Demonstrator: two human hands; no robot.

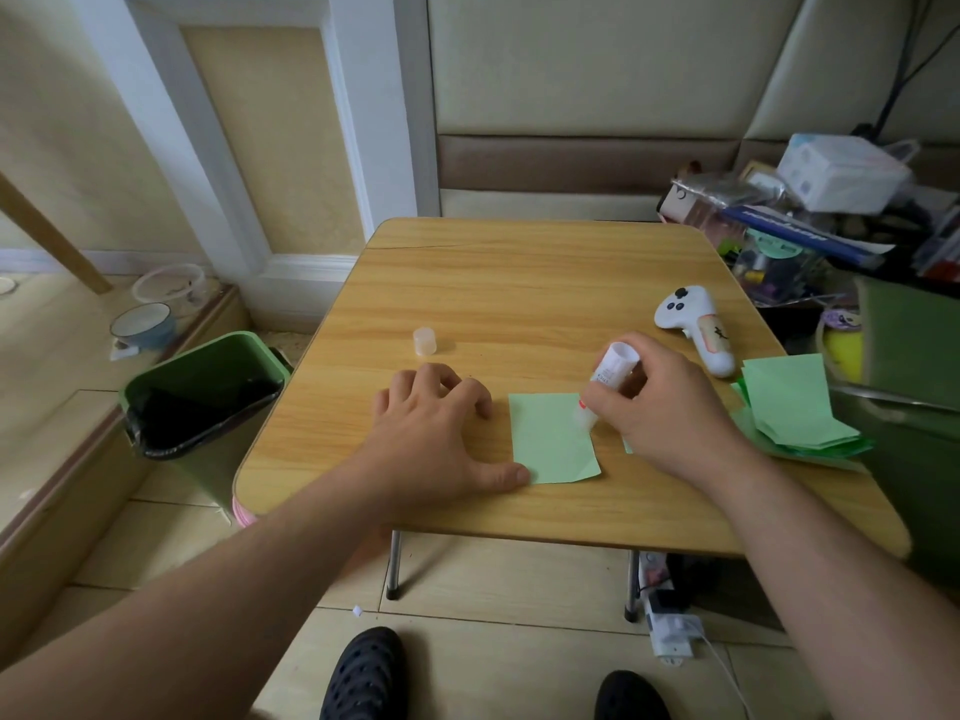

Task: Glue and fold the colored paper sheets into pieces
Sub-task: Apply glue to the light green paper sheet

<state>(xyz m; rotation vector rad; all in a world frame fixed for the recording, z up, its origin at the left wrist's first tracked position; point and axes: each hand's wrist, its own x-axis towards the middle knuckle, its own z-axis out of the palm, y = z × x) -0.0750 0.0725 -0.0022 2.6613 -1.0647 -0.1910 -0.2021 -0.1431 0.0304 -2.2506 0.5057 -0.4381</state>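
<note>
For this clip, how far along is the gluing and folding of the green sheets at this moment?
Done: the cap is off and standing on the table. In hand: the right hand holds the glue stick tip-down on the right edge of one green sheet, while the left hand's thumb pins its near left corner. Left: that sheet lies flat, unfolded, and a stack of green paper waits at the table's right edge.

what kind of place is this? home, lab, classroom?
Most likely a home room. A small folding wooden table stands on a tiled floor, with a green lidded bin beside it, pet-style bowls by the wall, and cluttered household boxes at the right.
</note>
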